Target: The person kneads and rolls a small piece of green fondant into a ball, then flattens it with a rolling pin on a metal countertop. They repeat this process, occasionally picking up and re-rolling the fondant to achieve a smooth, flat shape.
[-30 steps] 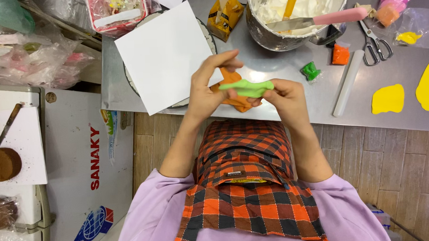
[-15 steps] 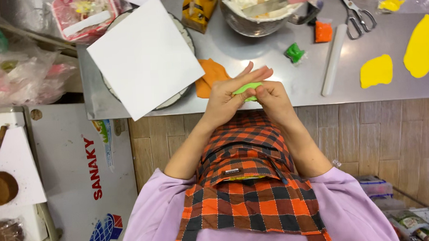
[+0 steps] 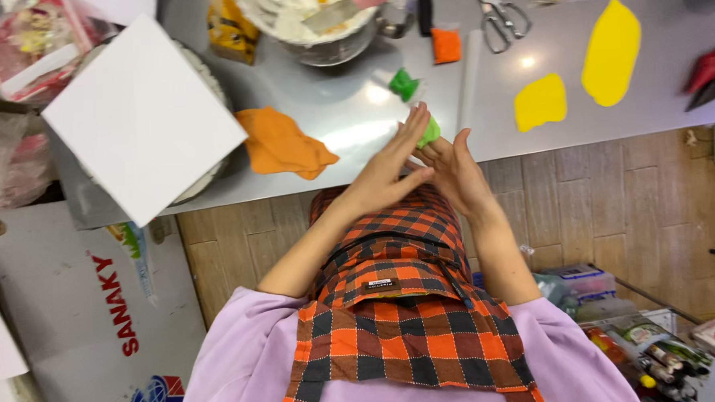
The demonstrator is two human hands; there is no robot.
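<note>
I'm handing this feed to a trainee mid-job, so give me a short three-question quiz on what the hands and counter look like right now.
1. True or false: the green piece is pressed between the palms of the left hand and right hand.
2. Which lies nearest the hands on the counter? A) orange sheet B) scissors C) white board
3. How many flat yellow pieces lie right of the rolling pin, and which is larger?

Key: 1 true. 2 A. 3 two; the far oval is larger than the near one.
</note>
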